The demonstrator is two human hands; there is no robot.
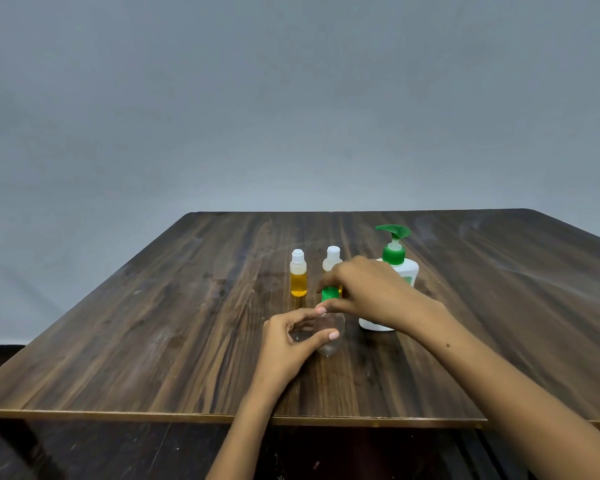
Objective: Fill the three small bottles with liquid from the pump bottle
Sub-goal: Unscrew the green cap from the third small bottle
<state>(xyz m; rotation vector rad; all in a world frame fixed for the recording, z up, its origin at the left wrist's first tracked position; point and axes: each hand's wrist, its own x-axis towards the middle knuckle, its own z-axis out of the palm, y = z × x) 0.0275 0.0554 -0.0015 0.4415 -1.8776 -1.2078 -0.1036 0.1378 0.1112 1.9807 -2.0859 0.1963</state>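
Clear bottle: your left hand grips body; right hand pinches green cap. Twist upright, steady base.

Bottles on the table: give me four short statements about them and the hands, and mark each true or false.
1. The left hand holds the clear bottle. True.
2. The right hand presses the pump bottle head. False: its fingers pinch the green cap of the clear bottle.
3. The small bottle at back left holds yellow liquid. True.
4. The clear bottle is full of yellow liquid. False: it looks empty.
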